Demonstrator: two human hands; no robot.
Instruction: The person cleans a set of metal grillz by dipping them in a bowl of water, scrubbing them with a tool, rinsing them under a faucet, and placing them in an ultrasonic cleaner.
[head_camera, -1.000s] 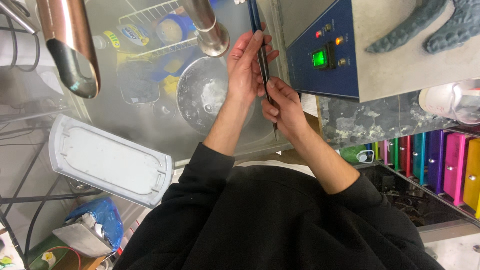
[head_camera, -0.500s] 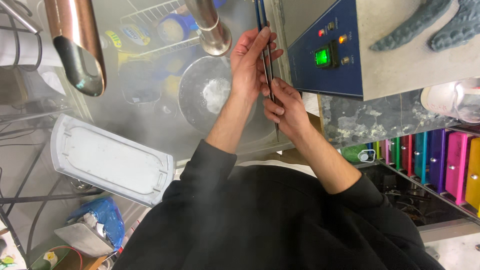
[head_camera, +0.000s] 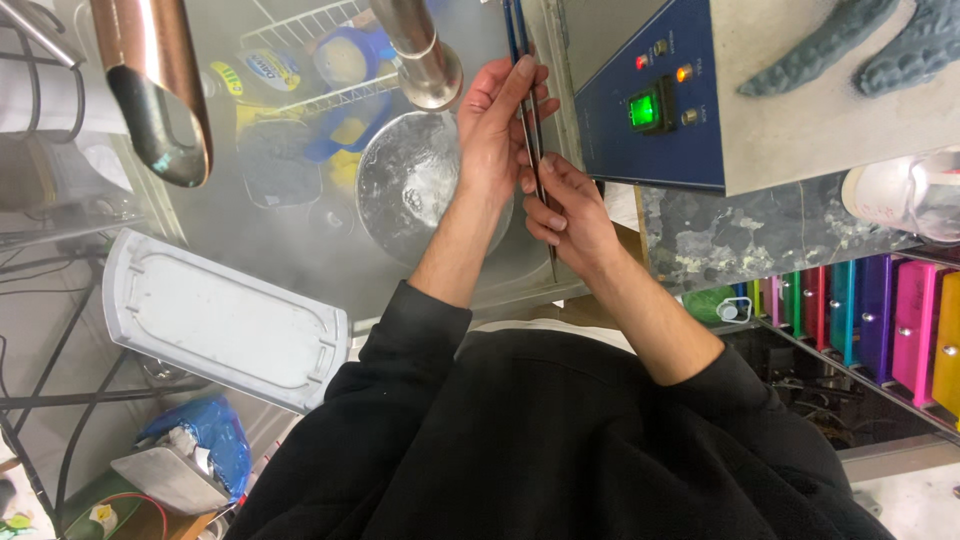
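Dark, thin metal rods (head_camera: 529, 120), stiff, light and likely slippery, stand straight up over the steel sink (head_camera: 300, 250), with the left hand (head_camera: 495, 125) pinching them near the top and the right hand (head_camera: 562, 210) closed around them lower down, a good hold.

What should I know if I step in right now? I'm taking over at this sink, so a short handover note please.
Left hand: closed on the upper part of the long thin tool.
Right hand: grips the same tool lower down.
Things: the tool is held over the sink, beside the metal bowl under the tap. A white tray lies to the left. The blue machine has its green switch lit.
Done: tool in both hands. Left: it is not yet set down.
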